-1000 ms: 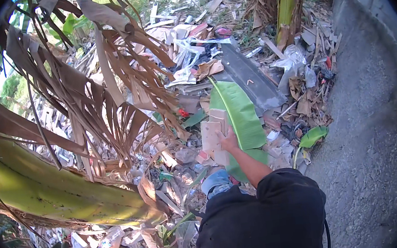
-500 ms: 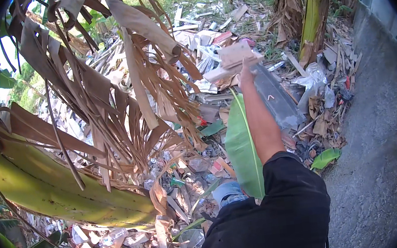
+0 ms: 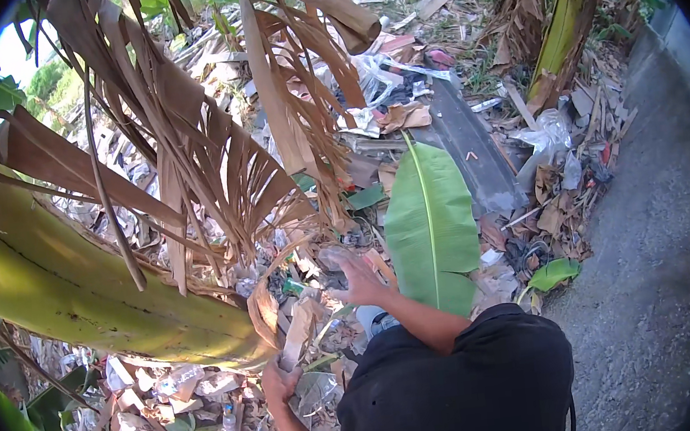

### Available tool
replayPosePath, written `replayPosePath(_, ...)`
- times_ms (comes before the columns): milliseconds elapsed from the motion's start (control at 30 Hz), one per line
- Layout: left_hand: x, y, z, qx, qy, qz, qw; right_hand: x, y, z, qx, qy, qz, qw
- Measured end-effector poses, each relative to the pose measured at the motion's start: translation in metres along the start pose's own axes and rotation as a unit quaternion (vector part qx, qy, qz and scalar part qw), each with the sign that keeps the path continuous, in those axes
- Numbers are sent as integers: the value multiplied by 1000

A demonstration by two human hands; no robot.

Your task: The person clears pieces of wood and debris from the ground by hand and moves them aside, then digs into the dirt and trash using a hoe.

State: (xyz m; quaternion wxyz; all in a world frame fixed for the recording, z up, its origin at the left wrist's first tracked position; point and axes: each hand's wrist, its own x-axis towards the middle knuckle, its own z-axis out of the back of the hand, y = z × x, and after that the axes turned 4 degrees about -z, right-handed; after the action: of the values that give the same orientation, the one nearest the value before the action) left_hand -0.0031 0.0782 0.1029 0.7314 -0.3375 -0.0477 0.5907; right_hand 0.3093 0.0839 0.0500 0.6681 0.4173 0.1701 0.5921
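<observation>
Board (image 3: 297, 336) slants up and to the right from the left hand (image 3: 280, 382), whose fingers are narrowed on its lower end, beside the foot of the yellow-green trunk (image 3: 110, 299). Just to the right and farther forward, the right hand (image 3: 358, 280) hangs apart from the board with nothing visible in its grasp, thumb and fingers spread wide; the fingertips are blurred. Litter (image 3: 211, 385) covers the ground around both hands. To the right of the right hand lies a green leaf (image 3: 429, 215), its far end near a dark panel (image 3: 472, 143). Dry leaves (image 3: 203, 146) droop above the trunk. Close to the body are the black shirt (image 3: 463, 380) and, farther right, grey concrete (image 3: 645, 268).
</observation>
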Motion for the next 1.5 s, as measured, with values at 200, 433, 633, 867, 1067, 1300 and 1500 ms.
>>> replayPosePath(200, 51, -53, 6, 9, 79, -122, 989, -10, 22, 13, -133, 105, 85, 982)
replayPosePath(433, 88, -94, 5, 133, 98, -266, 950, -1, -5, 45, -179, 83, 102, 975)
replayPosePath(633, 102, -130, -11, 200, 22, -398, 895, -37, -64, 58, -206, 44, -30, 977)
replayPosePath(867, 68, -58, -23, 5, 30, -297, 954, -151, -140, 107, -309, 38, -426, 849)
replayPosePath(1067, -26, 101, -68, 34, 57, -39, 997, -145, -162, 114, -195, -83, -594, 776)
replayPosePath(1300, -99, 165, -111, -25, -21, 171, 985, 236, -133, 231, -109, -370, -349, 854)
replayPosePath(1500, -172, 136, -153, -221, -286, 232, 903, 169, -169, 117, -311, -86, -96, 942)
